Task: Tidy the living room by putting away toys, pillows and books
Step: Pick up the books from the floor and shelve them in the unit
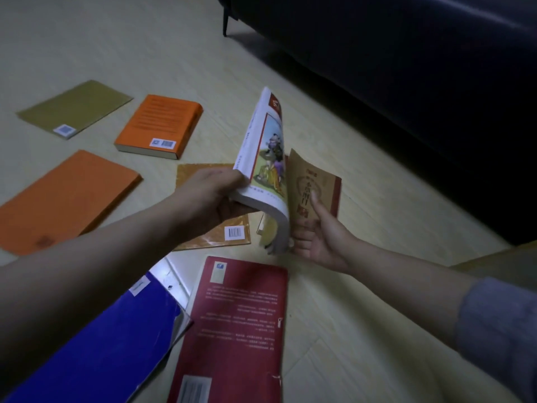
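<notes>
Several books lie scattered on the pale floor. My left hand (pixel 213 196) grips a white picture-cover book (pixel 266 158) by its lower edge, lifted off the floor and bent. Beside it, my right hand (pixel 318 237) holds a tan and red paperback (pixel 312 181), thumb pressed on its cover. Under both lies a yellow patterned book (pixel 229 232). Around it on the floor are a thick orange book (pixel 162 125), a flat orange book (pixel 64 199), an olive book (pixel 75 107), a red book (pixel 238 324) and a blue book (pixel 96 350).
A dark sofa (pixel 406 82) fills the upper right, with one thin leg (pixel 225 20) at the top middle. A wooden edge (pixel 499 257) shows at the right. Bare floor stretches along the left and top.
</notes>
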